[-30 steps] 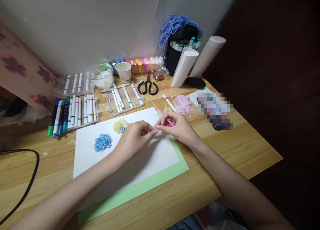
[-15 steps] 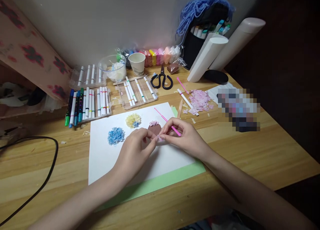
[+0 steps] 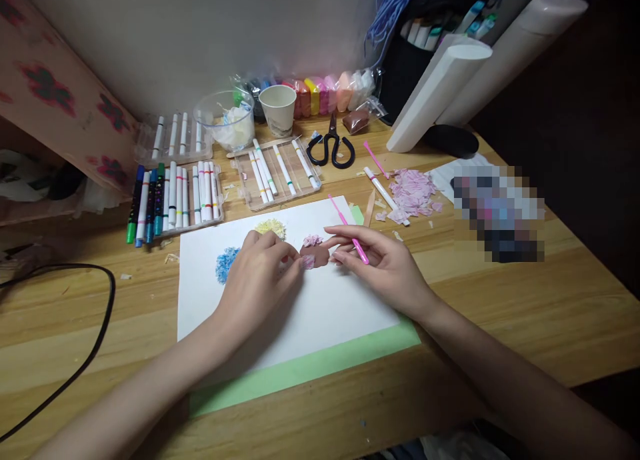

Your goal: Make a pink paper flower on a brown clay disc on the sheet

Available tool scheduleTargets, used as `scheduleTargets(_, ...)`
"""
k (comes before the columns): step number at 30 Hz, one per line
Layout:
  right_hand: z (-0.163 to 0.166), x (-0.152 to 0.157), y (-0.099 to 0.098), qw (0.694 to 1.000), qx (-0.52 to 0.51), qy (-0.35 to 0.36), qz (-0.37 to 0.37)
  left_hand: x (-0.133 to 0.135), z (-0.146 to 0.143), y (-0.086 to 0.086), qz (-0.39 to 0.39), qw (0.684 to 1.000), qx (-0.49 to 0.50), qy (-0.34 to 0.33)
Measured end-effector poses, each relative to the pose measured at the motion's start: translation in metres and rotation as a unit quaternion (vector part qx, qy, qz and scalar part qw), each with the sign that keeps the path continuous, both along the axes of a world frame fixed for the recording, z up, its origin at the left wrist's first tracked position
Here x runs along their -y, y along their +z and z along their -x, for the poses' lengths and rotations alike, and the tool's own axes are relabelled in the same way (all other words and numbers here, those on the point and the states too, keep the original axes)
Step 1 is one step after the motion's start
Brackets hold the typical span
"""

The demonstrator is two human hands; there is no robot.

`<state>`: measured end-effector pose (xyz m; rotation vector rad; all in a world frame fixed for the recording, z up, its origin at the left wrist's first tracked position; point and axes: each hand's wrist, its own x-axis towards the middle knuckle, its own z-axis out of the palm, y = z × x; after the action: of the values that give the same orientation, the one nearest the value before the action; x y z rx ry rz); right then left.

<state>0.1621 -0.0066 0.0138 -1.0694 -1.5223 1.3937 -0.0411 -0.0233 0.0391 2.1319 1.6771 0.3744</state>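
Observation:
My left hand (image 3: 260, 267) pinches a small pale-pink paper scrap (image 3: 308, 262) over the left part of a flat brown clay disc (image 3: 320, 255). A cluster of crumpled pink paper (image 3: 313, 241) sits on the disc's far edge. My right hand (image 3: 385, 260) holds a thin pink modelling tool (image 3: 343, 219) slantwise, its fingertips beside the disc's right edge. The disc lies on a white paper sheet (image 3: 240, 343). On the same sheet, a yellow paper tuft (image 3: 273, 229) and a blue paper tuft (image 3: 227, 263) are partly hidden by my left hand.
Pink paper scraps (image 3: 413, 192) are heaped at the right, beside a white marker (image 3: 380, 187). Black-handled scissors (image 3: 331, 150), a paper cup (image 3: 278, 110) and marker cases (image 3: 280, 173) stand behind the sheet. A black cable (image 3: 106, 327) curves at left.
My hands have parted: the left moved left with the pink scrap, and the right drew back with its fingers straighter, still holding the tool. The camera view has shifted slightly.

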Motion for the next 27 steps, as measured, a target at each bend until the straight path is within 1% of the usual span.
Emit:
scheduleTargets(6, -0.007, 0.002, 0.003, 0.998, 0.003, 0.035, -0.057, -0.016, 0.0, -0.001, -0.015, 0.999, -0.045, -0.022)
scheduleTargets(10, -0.006, 0.002, 0.001, 0.991, 0.055, 0.061, -0.11, -0.024, -0.003, -0.002, -0.045, 0.995, -0.079, -0.037)
scheduleTargets(13, -0.005, 0.001, -0.001, 0.984, 0.088, 0.071, -0.137, -0.027, -0.005, -0.002, -0.043, 0.994, -0.089, -0.044)
scheduleTargets(22, -0.001, 0.002, -0.003, 0.984, 0.108, 0.066, -0.123, -0.031, -0.006, -0.002, -0.056, 0.991, -0.111, -0.045)
scheduleTargets(27, 0.0, 0.0, -0.004, 0.984, 0.107, 0.072, -0.125, -0.032, -0.007, -0.004, -0.051, 0.991, -0.112, -0.042)
